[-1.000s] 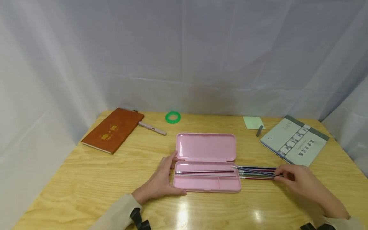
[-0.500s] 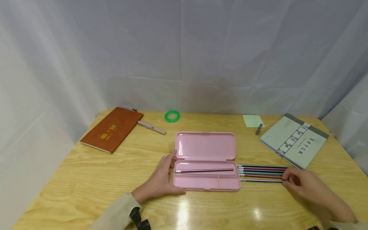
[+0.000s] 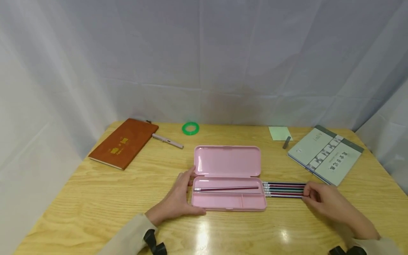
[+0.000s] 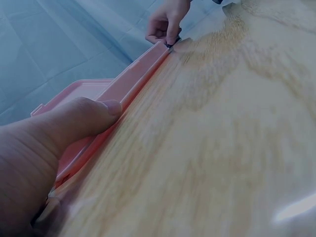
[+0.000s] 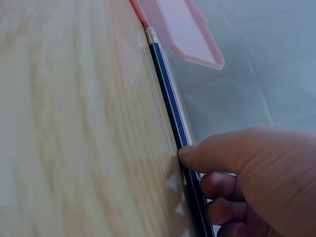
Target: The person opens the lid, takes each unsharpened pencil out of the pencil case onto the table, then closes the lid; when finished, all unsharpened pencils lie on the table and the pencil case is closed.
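Note:
An open pink pencil case (image 3: 218, 203) lies on the table, lid folded back, with one dark red pencil (image 3: 229, 188) in its long rear compartment. My left hand (image 3: 175, 198) grips the case's left end, thumb along the front edge and fingers behind. Right of the case, several pencils (image 3: 283, 190) lie side by side on the table, their eraser ends at its right wall. My right hand (image 3: 326, 200) holds their far ends between thumb and curled fingers. In the right wrist view the thumb (image 5: 195, 154) presses against the nearest dark blue pencil (image 5: 168, 94).
Toward the back left are a brown notebook (image 3: 124, 145), a pale pen (image 3: 168, 141) and a green ring (image 3: 190, 128). A light green sticky note (image 3: 280, 133), a small grey strip (image 3: 286, 142) and grey-green notebooks (image 3: 325, 154) lie at the back right. A pale curtain (image 3: 204, 63) hangs behind.
The dark pencil that lay slanted across the others came down at their near side and now lies against the row. My right hand went right, then back left. My left hand stayed.

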Action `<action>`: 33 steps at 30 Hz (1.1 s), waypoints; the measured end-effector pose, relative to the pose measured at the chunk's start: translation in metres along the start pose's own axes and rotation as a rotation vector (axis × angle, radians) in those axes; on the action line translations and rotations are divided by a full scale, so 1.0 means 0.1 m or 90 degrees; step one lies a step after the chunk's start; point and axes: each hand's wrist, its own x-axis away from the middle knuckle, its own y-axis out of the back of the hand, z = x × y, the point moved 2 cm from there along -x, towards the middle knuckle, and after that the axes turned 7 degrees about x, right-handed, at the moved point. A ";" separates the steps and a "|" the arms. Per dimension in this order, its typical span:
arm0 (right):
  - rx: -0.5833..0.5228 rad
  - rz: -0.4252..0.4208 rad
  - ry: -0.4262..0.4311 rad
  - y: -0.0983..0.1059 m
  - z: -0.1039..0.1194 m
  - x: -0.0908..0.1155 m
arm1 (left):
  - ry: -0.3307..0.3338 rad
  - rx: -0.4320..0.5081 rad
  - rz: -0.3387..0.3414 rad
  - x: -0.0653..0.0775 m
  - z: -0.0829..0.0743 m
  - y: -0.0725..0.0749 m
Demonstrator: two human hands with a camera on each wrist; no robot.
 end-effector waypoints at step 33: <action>0.078 0.086 0.196 -0.56 1.29 -1.08 | -0.020 -0.002 -0.005 0.00 0.03 -0.01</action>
